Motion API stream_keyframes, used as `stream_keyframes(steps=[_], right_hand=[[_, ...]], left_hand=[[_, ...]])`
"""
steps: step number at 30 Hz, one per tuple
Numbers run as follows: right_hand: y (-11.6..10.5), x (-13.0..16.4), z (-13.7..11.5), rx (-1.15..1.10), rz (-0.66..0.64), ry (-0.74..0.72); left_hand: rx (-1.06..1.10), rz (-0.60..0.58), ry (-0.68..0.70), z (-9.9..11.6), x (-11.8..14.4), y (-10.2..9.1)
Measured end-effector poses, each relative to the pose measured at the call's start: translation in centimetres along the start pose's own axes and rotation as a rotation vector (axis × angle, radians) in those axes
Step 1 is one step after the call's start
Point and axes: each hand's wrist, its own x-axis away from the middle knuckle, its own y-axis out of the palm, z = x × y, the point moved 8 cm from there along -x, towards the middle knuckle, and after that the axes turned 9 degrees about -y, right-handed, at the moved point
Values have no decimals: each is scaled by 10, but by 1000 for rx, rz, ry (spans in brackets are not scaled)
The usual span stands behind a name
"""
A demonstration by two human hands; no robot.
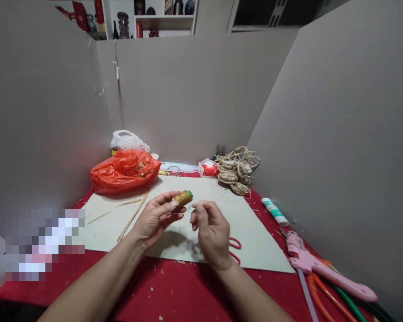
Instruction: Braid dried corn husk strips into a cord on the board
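Observation:
A spool of golden-brown thread (180, 200) with a green end is held in my left hand (156, 218), tilted up toward the right. Just to the right of it, my right hand (211, 228) is closed in a pinch, thumb against fingertips. Whatever sits in that pinch, if anything, is too fine to make out. Beneath my right wrist lie red-handled scissors (235, 243), their blades hidden by the hand. Both hands hover over a pale board (255, 241) on a red tablecloth (168, 286).
Dry strips (134, 217) lie left on the board. Behind them sits an orange plastic bag (121, 172). At the back right are a bundle of woven straw pieces (237, 170) and a tissue pack (208, 168). A roll (275, 212) and pink glue gun (322, 266) lie right. Grey panels (195, 98) enclose the table.

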Motion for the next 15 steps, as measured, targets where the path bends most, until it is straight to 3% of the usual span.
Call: stream_keyframes(steps=[4,10,15], right_hand=[[8,0,7,-13,-112,87],[1,0,4,13,-53,94],[9,1,6,-39,-105,160]], left_hand=[[-96,25,141,7,2,3],[-279,116,365,18,12,9],[-419,196,545,26,26,13]])
